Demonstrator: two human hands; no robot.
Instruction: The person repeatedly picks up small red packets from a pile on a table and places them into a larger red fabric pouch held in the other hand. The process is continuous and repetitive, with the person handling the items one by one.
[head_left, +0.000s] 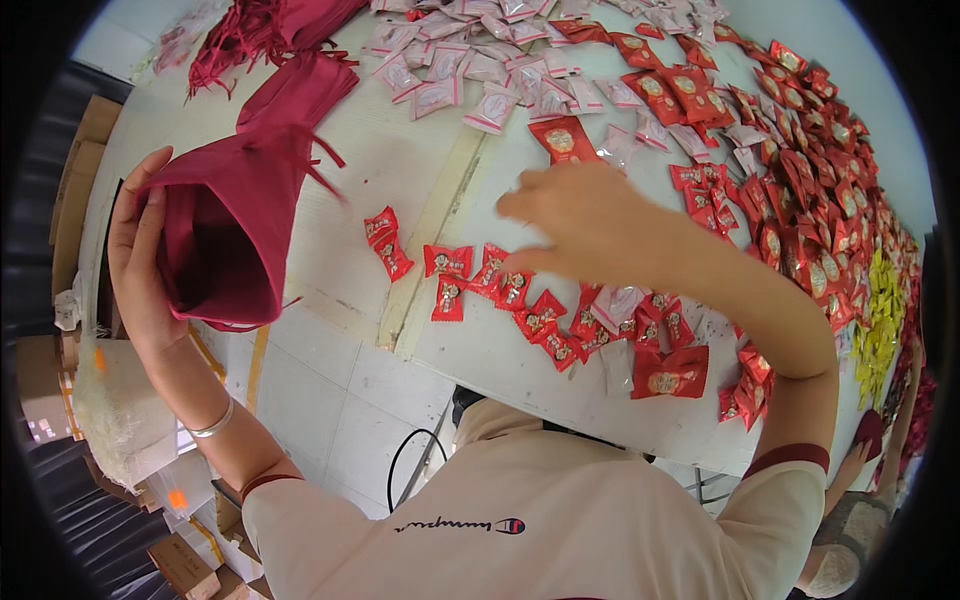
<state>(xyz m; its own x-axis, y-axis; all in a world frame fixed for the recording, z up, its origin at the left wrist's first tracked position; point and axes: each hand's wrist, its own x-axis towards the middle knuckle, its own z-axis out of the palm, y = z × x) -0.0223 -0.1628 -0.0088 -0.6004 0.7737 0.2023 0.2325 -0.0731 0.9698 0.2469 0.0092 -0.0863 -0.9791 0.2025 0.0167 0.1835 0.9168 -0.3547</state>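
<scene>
My left hand is closed on the rim of a dark red cloth pouch, whose wide mouth faces me; its inside is in deep shadow. Loose drawstring ends hang from the pouch's far side. Over the white table, my right hand hovers with thumb and fingers apart, and nothing shows between them. Just beyond its knuckles lies a larger red packet. Small red twist-wrapped sweets lie in a loose row below and left of that hand.
Pink-and-white packets are heaped at the far side. A big pile of red packets fills the right, with yellow packets beyond. More dark red pouches are stacked far left. Cardboard boxes stand lower left. Another person's hand shows at lower right.
</scene>
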